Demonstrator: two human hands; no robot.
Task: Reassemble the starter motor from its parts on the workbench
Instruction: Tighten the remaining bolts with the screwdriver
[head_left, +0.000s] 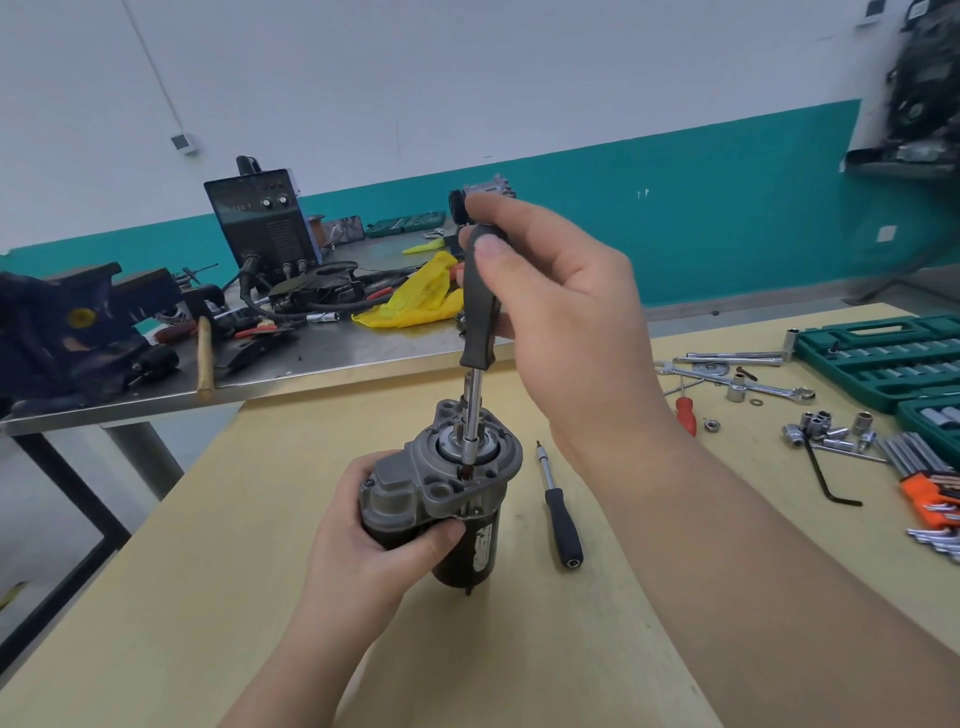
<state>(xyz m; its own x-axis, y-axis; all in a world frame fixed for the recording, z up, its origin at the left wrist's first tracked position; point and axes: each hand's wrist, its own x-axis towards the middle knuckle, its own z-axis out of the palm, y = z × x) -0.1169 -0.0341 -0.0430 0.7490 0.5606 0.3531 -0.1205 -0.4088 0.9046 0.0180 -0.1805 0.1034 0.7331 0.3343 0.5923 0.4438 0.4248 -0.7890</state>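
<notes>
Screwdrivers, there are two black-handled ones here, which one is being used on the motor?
The upright screwdriver gripped by the right hand, its tip down in the starter motor. The other screwdriver lies flat on the table, untouched, right of the motor.

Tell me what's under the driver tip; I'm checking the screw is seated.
The driver tip sits in a hole on the motor housing's top face. A dark reddish spot shows there; the bit covers any screw head.

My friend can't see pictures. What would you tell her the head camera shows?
A person's left hand grips a starter motor standing upright on a wooden workbench, while the right hand holds a black-handled screwdriver pointing down into its top housing. A second screwdriver lies beside it, with sockets, wrenches and a green socket case to the right.
</notes>
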